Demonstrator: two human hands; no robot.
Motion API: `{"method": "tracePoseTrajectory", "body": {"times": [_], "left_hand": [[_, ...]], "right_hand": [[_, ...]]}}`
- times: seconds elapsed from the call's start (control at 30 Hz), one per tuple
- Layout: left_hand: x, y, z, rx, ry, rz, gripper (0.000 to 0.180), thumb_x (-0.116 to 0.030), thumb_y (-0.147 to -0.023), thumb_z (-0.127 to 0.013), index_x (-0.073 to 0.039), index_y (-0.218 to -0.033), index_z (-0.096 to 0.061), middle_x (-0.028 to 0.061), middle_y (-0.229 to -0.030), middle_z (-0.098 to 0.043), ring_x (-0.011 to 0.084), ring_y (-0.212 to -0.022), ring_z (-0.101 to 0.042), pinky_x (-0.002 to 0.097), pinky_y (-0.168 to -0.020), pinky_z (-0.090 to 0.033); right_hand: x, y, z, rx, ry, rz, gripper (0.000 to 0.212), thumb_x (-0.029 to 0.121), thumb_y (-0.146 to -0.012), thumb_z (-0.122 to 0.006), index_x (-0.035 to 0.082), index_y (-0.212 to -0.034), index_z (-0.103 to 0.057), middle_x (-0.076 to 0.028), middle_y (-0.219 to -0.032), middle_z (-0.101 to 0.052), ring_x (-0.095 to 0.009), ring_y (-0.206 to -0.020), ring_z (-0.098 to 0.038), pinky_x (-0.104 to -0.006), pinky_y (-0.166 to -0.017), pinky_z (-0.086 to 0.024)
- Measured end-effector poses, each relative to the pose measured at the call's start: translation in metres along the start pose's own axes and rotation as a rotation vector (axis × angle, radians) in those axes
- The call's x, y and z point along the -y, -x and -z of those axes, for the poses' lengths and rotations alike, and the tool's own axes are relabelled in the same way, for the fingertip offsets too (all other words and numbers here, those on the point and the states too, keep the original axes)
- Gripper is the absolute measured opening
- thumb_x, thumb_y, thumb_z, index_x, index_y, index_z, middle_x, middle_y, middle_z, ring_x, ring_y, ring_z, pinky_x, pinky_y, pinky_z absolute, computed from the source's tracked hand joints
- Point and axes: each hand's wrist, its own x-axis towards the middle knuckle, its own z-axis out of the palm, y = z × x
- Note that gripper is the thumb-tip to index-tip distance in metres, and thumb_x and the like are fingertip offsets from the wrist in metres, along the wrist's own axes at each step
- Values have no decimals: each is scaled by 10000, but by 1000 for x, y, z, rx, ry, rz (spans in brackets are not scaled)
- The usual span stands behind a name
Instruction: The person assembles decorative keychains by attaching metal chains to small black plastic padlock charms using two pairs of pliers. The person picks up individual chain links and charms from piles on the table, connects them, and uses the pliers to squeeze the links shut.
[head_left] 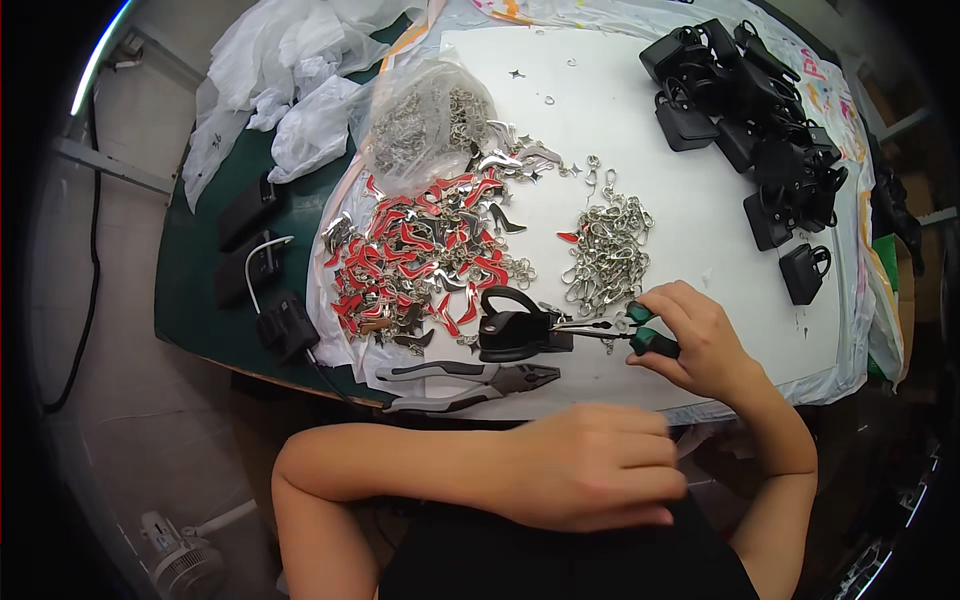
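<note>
Green-handled pliers (655,343) are gripped by my right hand (698,340), their slim jaws pointing left. The jaw tips reach the metal fitting of a small black handbag charm (520,333), which has a looped handle and lies at the front of the table. Near my body, my left hand (600,468) hangs in front of the table edge with its fingers curled in; whatever it may hold is hidden. Larger grey-and-black pliers (470,385) lie just below the charm. Beyond my right hand is a heap of silver clasps (612,245).
Red, black and silver shoe-shaped charms (420,250) are heaped at left, below a clear plastic bag (420,120) of metal parts. Many black bag charms (750,130) pile up at far right. White plastic (290,60) and black devices (285,325) sit on the green surface.
</note>
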Motion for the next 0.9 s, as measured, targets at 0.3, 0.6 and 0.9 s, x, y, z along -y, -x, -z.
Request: {"method": "tracePoseTrajectory", "body": {"times": [0.3, 0.6, 0.9], "left_hand": [[-47, -177, -121, 927, 267, -303, 643, -635, -917, -540, -120, -1292, -631, 209, -1166, -667, 434, -1049, -636, 526, -859, -519], [-39, -189, -163, 945, 288, -365, 666, -658, -908, -519, -88, -1211, -680, 220, -1169, -670, 435, -1070, -629, 516, -881, -512], [-43, -176, -137, 871, 191, -157, 743, -700, -861, -530, -41, -1154, -708, 266, -1148, -669, 430, -1087, -630, 495, -939, -497]], "right_hand": [[-66, 0, 77, 187, -141, -331, 456, 197, -751, -808, -4, -1117, -625, -120, -1048, -628, -293, -976, -601, -373, -915, -453], [-110, 2, 9, -319, 458, -474, 597, 330, -818, -747, -18, -1263, -558, -152, -1212, -561, -340, -1175, -480, -452, -1036, -339], [-73, -74, 5, -385, 173, -229, 237, 130, -840, -727, 35, -1051, -675, -95, -1089, -643, -301, -1042, -568, -399, -901, -448]]}}
